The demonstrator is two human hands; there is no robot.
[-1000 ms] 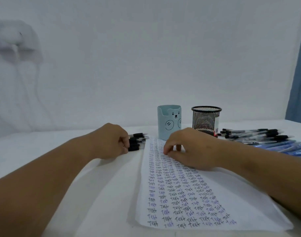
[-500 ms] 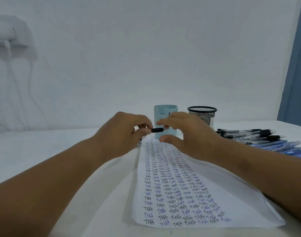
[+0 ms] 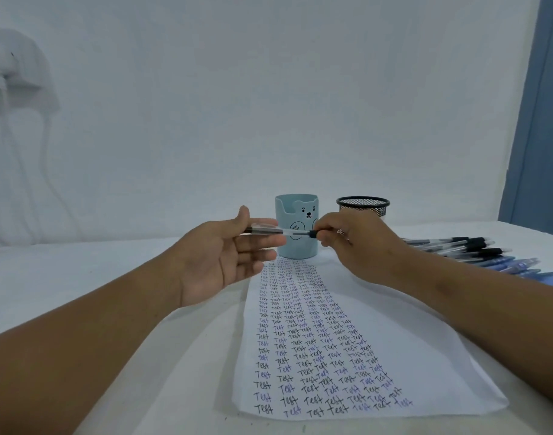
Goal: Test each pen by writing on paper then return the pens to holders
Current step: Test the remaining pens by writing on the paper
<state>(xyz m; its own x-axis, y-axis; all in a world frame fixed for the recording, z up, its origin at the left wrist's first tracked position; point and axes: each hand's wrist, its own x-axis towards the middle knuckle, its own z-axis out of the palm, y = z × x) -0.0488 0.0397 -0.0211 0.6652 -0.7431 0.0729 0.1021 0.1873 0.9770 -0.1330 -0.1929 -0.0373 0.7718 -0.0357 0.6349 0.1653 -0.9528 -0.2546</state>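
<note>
Two bare forearms enter from lower corners, no sleeves visible up to frame edge. Left hand (image 3: 225, 255) bare, no ring, watch or bracelet seen on it or its wrist. Right hand (image 3: 360, 243) bare except small ring (image 3: 342, 231) on one finger, silvery, detail too small to tell. Right wrist bare; nails short where seen

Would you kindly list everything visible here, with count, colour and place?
Pen: one, clear with black grip, held level in front of the bear cup.
Bear cup: one, light blue, behind the paper.
Mesh cup: one, black, right of the bear cup.
Paper: one sheet, white, covered in "Test", centre of the table.
Loose pens: many, black and blue, far right.
Table: white.
Left hand: open, pen across its fingers.
Right hand: pinching the pen.
</note>
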